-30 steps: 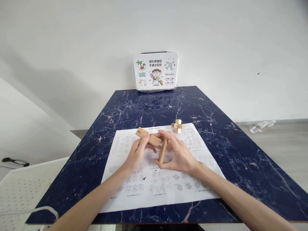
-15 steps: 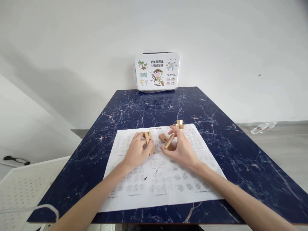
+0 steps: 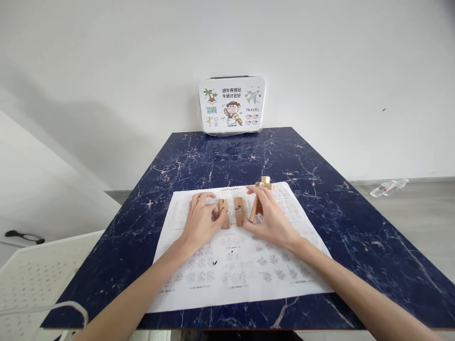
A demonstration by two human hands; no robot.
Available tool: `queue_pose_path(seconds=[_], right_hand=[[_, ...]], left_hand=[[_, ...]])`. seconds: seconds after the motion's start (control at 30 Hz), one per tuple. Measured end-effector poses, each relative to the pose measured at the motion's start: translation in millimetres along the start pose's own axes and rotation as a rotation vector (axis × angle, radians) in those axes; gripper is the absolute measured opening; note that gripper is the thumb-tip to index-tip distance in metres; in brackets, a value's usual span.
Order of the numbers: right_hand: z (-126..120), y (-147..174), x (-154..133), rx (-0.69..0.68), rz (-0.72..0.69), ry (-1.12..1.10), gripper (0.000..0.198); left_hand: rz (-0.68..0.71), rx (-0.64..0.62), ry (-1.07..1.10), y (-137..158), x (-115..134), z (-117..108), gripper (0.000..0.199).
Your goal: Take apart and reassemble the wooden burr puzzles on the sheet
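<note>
On the printed sheet (image 3: 231, 244), my left hand (image 3: 202, 220) has its thumb and curled index finger at a notched wooden puzzle block (image 3: 223, 204) with a dark mark; its other fingers reach past the block's left side. Beside it lies a second notched wooden block (image 3: 239, 215), with my right thumb close to its lower end. My right hand (image 3: 268, 220) grips a narrow wooden puzzle piece (image 3: 254, 208) between thumb and fingers, tilted. The palm side of that hand and part of the piece are hidden. Just beyond the right fingertips sits a cluster of wooden pieces (image 3: 265, 180).
A white cartoon-printed case (image 3: 232, 106) leans on the wall at the far edge of the blue marbled table (image 3: 227, 161). White perforated furniture (image 3: 31, 274) and a cable (image 3: 71, 305) are at the left. A clear plastic bottle (image 3: 389, 187) lies on the floor at the right.
The middle block has turned from slanted to nearly upright in view, alongside the left one. My left fingers have loosened outward a little. My right hand has shifted slightly right with its piece.
</note>
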State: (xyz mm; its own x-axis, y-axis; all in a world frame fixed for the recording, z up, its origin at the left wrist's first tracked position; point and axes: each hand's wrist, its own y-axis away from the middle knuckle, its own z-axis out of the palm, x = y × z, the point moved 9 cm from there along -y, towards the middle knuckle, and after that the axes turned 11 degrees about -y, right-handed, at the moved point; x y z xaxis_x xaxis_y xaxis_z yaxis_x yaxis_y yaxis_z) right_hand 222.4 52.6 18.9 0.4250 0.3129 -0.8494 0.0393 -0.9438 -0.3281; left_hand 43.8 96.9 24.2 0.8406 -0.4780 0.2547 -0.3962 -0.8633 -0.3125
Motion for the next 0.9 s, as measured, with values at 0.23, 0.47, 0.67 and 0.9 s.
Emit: queue_pose_path(seconds=[0.23,0.47,0.67,0.9], right_hand=[[19,3,0,-0.214,-0.017,0.091,0.074],[22,4,-3,-0.174,-0.091,-0.001,0.081],[13,0,6,-0.139,-0.026,0.069,0.083],[17,-1,9,-0.133,-0.032,0.131,0.07]], left_hand=[[0.048,0.052,-0.023,2,1,2,0.024],[0.253,-0.08,0.144,7,22,8,0.057],[0.355,-0.28,0.081,11,38,19,0.083],[0.358,-0.26,0.109,6,41,21,0.074]])
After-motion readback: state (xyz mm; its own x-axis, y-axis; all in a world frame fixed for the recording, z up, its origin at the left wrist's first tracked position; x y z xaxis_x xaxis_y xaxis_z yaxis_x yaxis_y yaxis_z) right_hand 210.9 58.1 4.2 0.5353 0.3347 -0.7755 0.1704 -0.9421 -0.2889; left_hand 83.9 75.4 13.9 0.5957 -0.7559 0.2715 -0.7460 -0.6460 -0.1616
